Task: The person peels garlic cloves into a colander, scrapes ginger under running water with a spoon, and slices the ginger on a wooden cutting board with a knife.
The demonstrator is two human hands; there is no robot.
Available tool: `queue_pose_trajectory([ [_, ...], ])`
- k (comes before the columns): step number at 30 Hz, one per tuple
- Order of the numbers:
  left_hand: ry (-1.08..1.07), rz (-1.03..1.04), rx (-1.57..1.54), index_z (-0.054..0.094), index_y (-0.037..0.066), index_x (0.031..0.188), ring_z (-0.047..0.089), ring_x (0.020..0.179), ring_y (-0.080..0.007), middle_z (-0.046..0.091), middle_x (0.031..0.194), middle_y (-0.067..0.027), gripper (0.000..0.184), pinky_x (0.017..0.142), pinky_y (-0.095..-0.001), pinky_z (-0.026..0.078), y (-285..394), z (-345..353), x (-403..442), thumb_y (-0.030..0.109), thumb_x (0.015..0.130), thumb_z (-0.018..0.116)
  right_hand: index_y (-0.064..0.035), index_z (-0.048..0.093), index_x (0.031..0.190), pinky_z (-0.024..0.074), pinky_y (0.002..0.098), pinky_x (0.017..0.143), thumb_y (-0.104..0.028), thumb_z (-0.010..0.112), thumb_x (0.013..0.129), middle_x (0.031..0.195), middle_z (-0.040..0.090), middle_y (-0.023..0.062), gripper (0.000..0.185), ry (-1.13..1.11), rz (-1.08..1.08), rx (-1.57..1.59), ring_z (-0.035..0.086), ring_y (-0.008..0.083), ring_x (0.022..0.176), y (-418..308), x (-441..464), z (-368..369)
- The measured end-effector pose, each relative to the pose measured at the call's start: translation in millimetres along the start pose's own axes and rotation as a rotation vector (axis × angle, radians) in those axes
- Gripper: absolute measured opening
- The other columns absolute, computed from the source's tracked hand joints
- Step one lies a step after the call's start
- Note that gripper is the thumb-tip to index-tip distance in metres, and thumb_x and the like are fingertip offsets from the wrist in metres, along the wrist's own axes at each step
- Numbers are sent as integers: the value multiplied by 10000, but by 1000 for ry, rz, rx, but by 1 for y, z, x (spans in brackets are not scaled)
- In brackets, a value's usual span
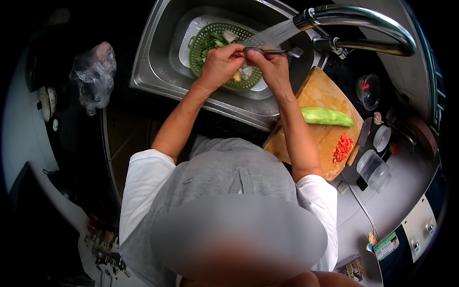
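Over the sink, my right hand [271,68] is closed on a metal spoon [292,52]. The spoon lies sideways, with its bowl sticking out on the right. My left hand [221,64] is closed in a pinch, its fingertips meeting those of my right hand; what they grip is hidden. Below both hands a green colander [195,56] sits in the sink [160,62], partly covered by them. Inside it are green leaves [208,44], pale whitish pieces [230,36] and a small yellowish piece [237,76].
Water [277,34] sprays from the chrome faucet [363,15] towards the colander. On the right, a wooden cutting board [315,91] bears a long green gourd [327,116], chopped red pieces [342,148] and a knife [366,131] at its edge. Clear containers [373,170] stand beyond. A plastic bag [95,79] lies left.
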State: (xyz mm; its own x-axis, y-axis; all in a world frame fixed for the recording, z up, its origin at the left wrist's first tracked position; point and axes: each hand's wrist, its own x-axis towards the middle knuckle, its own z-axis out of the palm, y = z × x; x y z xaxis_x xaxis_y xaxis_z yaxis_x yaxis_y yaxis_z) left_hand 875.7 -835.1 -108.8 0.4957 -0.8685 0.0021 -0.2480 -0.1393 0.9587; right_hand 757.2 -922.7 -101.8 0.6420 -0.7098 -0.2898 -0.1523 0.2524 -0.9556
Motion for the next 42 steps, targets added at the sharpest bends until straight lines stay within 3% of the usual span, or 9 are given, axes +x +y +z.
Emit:
queue_pose_trajectory([
  [4,-57,-20,-47,591,26,878,602,604,-116,607,673,-72,186,552,-223,468,8,-3,1,71,697,596,44,596,842,505,241,634,-100,556,796,760,612,90,157,10,244,374,592,146,683,-6,3,-11],
  [11,-25,23,-29,581,29,905,554,570,-72,598,691,-43,215,532,-206,450,9,1,2,55,693,608,35,593,852,494,244,683,-105,559,802,766,607,83,153,-23,76,167,583,130,716,-12,-5,-1],
  [13,-81,-151,-274,576,15,903,544,601,-55,597,730,-21,212,537,-187,442,8,-1,1,27,696,614,31,595,835,494,243,670,-109,567,800,746,603,69,147,-34,34,119,578,118,724,-8,-3,-5],
  [19,-68,-186,-454,574,0,895,540,643,-49,584,742,-3,193,551,-176,440,6,-3,1,10,705,611,35,573,878,492,251,693,-105,555,803,803,601,71,159,4,179,507,579,125,719,-15,-3,-6],
  [26,-21,-170,-205,590,-3,860,545,638,-44,597,746,-8,172,556,-179,447,10,0,-2,9,691,618,27,612,826,459,222,626,-121,585,788,737,608,59,155,-27,-30,49,554,101,680,-11,-7,0],
  [30,-27,-106,-216,593,-3,855,551,624,-54,601,740,-15,176,555,-183,451,10,-4,-6,0,680,614,37,601,850,475,226,634,-115,579,790,764,608,71,165,-7,51,182,567,119,679,-12,-10,-1],
  [32,-39,-105,-245,594,-1,859,554,620,-60,601,739,-19,179,555,-186,452,11,-5,-6,-3,680,609,50,589,867,491,234,661,-112,572,793,789,605,82,178,65,234,524,580,139,696,-11,-7,-7],
  [39,30,-36,-165,592,-6,851,550,628,-71,579,775,-33,180,560,-186,450,11,-2,-6,-9,672,615,20,582,876,493,286,743,-100,558,808,848,602,87,141,-31,88,158,587,163,769,-17,-15,7],
  [42,31,6,-150,590,-6,852,549,638,-74,576,782,-34,179,565,-188,449,9,-3,-8,-13,673,608,70,576,859,507,248,669,-80,554,796,780,602,106,164,25,166,368,593,165,702,-15,-12,2],
])
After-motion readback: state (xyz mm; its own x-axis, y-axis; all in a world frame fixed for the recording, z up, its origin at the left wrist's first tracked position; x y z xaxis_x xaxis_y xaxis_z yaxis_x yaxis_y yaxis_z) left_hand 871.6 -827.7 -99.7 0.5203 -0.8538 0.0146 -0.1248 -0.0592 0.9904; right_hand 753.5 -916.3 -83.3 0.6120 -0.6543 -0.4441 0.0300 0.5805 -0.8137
